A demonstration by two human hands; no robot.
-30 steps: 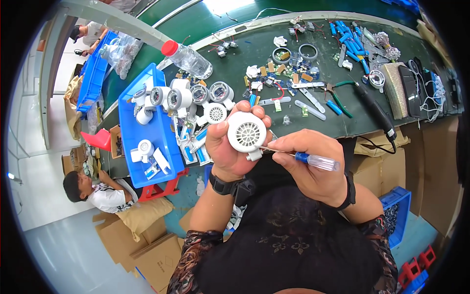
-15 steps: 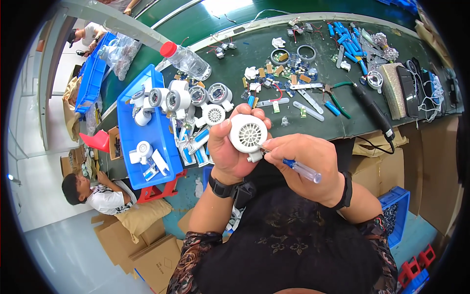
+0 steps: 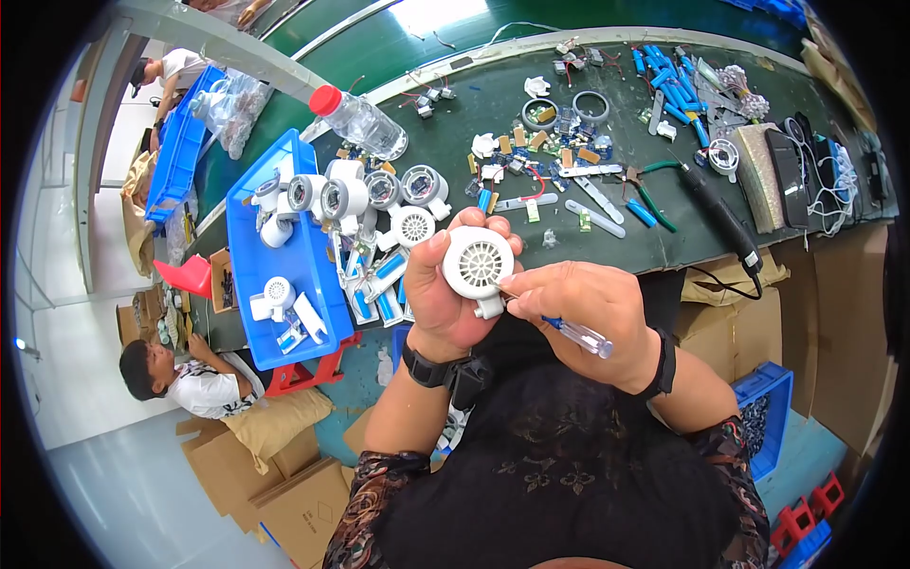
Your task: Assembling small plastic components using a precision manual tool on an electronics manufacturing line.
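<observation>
A long dark-green workbench [image 3: 455,142] carried a blue plastic tray [image 3: 248,284] of white round fan housings, a clear red-capped plastic bottle [image 3: 360,121], scattered blue cylindrical cells [image 3: 668,90], and a black corded tool [image 3: 720,211].

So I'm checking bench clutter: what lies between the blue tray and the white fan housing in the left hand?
In the head view, white round fan parts and blue-white packets lie between blue tray and fan housing.

white round fan housing [image 3: 479,266] | grille up, held | blue-handled screwdriver [image 3: 559,327] | tip touching housing
</observation>
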